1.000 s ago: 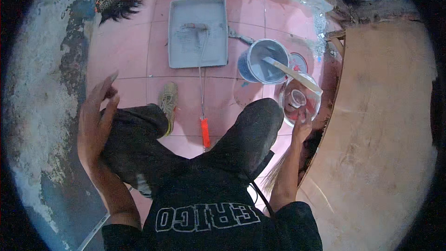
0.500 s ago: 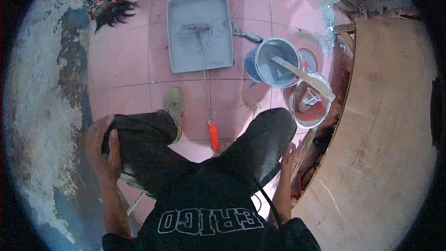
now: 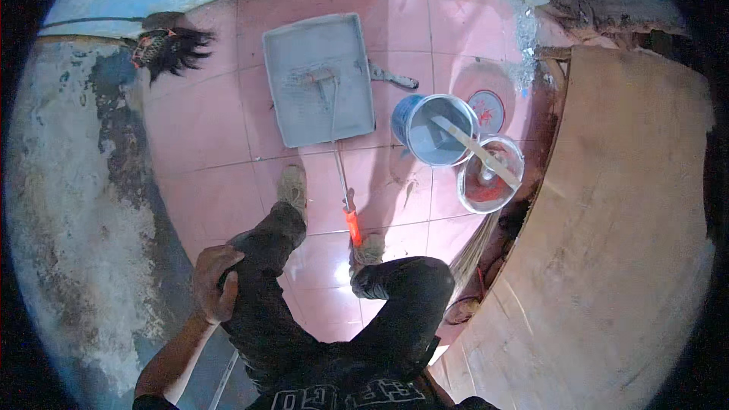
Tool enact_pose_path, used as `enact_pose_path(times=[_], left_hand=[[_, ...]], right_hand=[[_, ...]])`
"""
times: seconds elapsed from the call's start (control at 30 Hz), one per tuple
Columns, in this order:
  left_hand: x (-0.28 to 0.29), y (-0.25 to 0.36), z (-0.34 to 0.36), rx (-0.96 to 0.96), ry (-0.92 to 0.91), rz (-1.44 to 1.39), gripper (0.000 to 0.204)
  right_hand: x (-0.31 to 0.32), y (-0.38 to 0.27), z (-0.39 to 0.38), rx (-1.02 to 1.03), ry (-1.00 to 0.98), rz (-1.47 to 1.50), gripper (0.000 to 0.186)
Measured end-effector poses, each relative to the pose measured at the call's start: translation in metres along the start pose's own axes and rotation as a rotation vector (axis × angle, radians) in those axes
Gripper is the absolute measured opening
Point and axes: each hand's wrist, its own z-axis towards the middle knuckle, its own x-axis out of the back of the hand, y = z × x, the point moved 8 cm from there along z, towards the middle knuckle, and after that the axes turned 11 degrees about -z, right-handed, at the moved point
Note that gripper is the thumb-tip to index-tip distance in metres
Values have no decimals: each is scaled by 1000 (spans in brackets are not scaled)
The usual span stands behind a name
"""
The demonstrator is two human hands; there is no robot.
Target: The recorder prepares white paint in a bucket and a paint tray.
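Observation:
My left hand (image 3: 216,285) rests on my left knee, its thumb apart from the fingers and nothing held in it. My right hand is out of sight; only a dark right sleeve (image 3: 474,404) shows at the lower edge. On the pink tiles ahead sits a grey paint tray (image 3: 285,118). A paint roller lies with its head in the tray and its orange handle (image 3: 353,226) pointing back between my shoes. Right of the tray stands a blue paint bucket (image 3: 408,123) holding greyish paint. A flat wooden stick (image 3: 486,158) spans from it across a clear tub (image 3: 486,201).
A paint-stained brush (image 3: 395,78) lies beside the tray. A round lid (image 3: 486,108) is behind the bucket. A dark-bristled broom head (image 3: 178,49) sits far left, and pale bristles (image 3: 474,250) lie near the right. A peeling wall (image 3: 68,220) and a brown board (image 3: 607,220) flank the floor.
My view has shifted, and my knees and left hand appear lower in it. My right hand, seen earlier beside my right thigh, has gone out of sight. The left stays on the knee.

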Motion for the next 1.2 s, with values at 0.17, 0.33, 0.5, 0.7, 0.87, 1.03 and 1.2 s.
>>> enact_pose_path(times=[0.17, 0.33, 0.5, 0.7, 0.87, 1.03, 1.2], left_hand=[[-2, -2, -21, 182, -86, 57, 23], [-24, 19, -35, 311, -178, 249, 28], [-58, 48, -39, 441, -6, 40, 35], [-128, 238, 28, 545, 185, -1598, 67], [-70, 346, 59, 338, 180, -1822, 82], [25, 396, 18, -43, 309, -2106, 86], [5, 451, -51, -69, -38, -2207, 89]], right_hand=[[-18, -116, -62, 60, 160, -124, 68], [-156, -323, -176, 358, -551, 399, 86], [-230, -390, -320, 389, -855, 436, 89], [-254, -364, -415, 525, -1044, -37, 88], [-247, -318, -490, 1079, -482, -1160, 55], [-206, -292, -516, 937, -744, -752, 47], [-257, -248, -550, 813, -851, -685, 49]])
